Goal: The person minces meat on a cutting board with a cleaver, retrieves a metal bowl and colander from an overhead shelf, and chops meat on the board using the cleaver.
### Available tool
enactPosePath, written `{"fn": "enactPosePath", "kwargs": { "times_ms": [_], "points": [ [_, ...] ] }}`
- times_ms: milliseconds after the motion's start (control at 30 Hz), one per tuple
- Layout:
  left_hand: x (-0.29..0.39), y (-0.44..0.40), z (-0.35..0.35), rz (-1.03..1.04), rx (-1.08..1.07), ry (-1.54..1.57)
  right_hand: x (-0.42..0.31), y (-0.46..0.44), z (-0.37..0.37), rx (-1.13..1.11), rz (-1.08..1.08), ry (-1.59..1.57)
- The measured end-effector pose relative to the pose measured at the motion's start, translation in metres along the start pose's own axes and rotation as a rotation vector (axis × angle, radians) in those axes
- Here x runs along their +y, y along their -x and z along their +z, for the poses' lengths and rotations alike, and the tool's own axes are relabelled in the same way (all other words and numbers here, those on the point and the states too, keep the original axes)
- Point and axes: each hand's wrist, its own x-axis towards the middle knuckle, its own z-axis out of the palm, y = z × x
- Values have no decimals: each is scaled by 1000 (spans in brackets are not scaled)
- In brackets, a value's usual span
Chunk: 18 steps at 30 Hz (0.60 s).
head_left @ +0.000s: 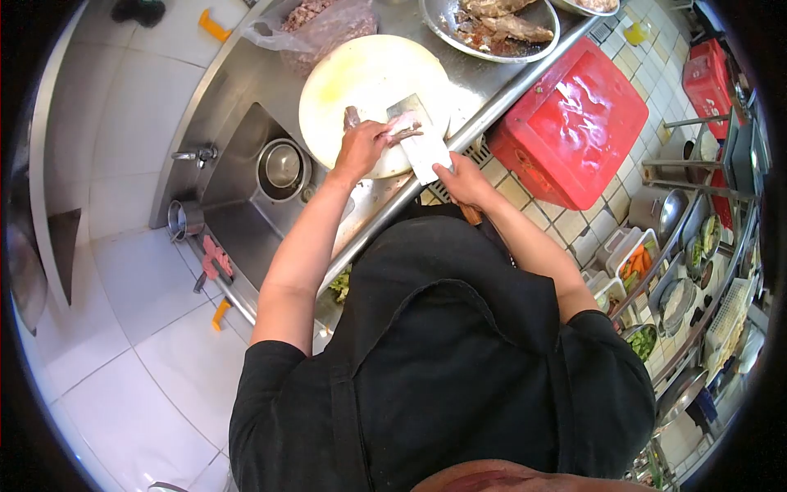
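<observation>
My right hand (464, 180) is closed around the wooden handle of a cleaver (425, 156). Its broad blade lies tilted over the round cutting board (336, 90), near the counter's front edge. On the blade's face rests a small piece of meat (404, 127), pink with a dark edge. The fingers of my left hand (361, 150) close on that meat from the left side, their tips partly hidden. Just beyond this hand, another dark piece of meat (352, 117) sits on the board.
Behind the board are a plastic bag of minced meat (316, 25) and a metal bowl (545, 49) holding dark meat. A sink (246, 201) with a tap (195, 154) lies left. A red plastic box (574, 123) stands at right, before shelves with vegetables.
</observation>
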Motion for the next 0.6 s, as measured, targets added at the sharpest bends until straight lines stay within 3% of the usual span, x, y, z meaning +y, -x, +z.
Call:
{"fn": "enactPosePath", "kwargs": {
  "times_ms": [267,333,467,533,600],
  "points": [
    [-1,3,-4,-111,-15,9,-27,-38,22,25,115,43],
    [-4,5,-5,-155,8,49,-33,-39,21,36,13,209],
    [-1,11,2,-176,41,49,-51,-20,7,-6,23,312],
    [-3,14,5,-154,102,96,-44,-4,1,-36,29,294],
    [1,16,4,-143,96,97,-25,8,1,-44,-111,196]
  ]
}}
